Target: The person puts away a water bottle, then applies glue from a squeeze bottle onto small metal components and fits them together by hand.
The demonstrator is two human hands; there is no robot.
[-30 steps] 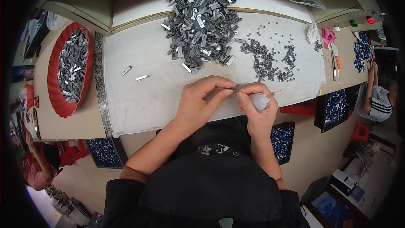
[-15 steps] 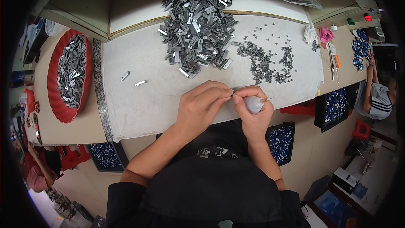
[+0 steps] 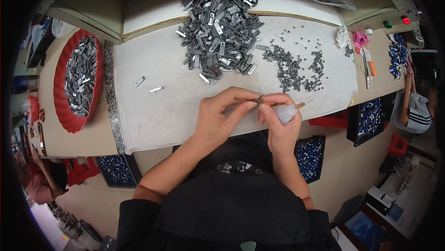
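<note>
Both hands [image 3: 250, 114] pinching, seemingly, small metal part [image 3: 256, 99]

Bright, even light; edges bend, corners perhaps vignetted black.

Tiny part [image 3: 257, 99] betw. fingertips, mostly hidden, too small to ID

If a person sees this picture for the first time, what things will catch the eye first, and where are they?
First, the big heap of grey metal pieces at the top middle of the white cloth. Then the red tray full of similar pieces at the far left. In the middle, the left hand and the right hand meet over a tiny part, and the right hand also holds a small white squeeze bottle.
</note>
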